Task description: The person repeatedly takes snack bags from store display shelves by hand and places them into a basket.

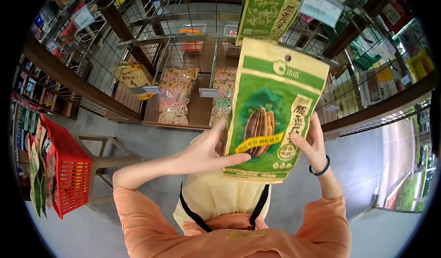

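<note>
A green and cream bag of sunflower seeds (262, 92) is held up in front of my chest, its printed front facing me. My left hand (213, 147) grips its lower left edge, thumb lying across the front and fingers hidden behind. On the lower right edge, my right hand (311, 140) is closed with its thumb on the front. Just behind the top of the bag, similar green bags (271, 12) hang on the rack.
Clear bags of peanuts (177, 94) lie on the low shelf ahead, with price tags (210, 92) along wire dividers. To the left, a red basket (73, 166) holding several packets rests on a stool (108, 159). A wooden rack post (82, 81) crosses at left.
</note>
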